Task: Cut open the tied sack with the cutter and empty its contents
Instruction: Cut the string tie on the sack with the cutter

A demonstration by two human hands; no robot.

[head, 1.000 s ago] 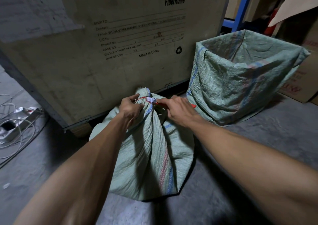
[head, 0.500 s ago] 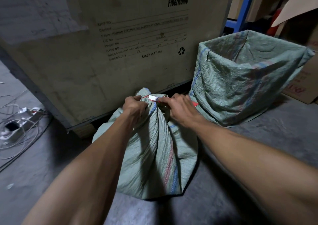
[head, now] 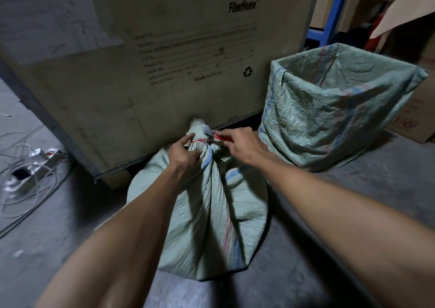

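Behind everything, a large FiberHome crate (head: 164,60) is seen on the concrete floor (head: 353,201), with an open woven sack (head: 329,114) at its right. Against the crate the tied sack (head: 211,201) is stood upright. Its neck is clamped by the left hand (head: 186,153). The red-handled cutter (head: 220,137), gripped by the right hand (head: 242,146), has been raised since a second ago, its blade now above the red tie (head: 200,140).
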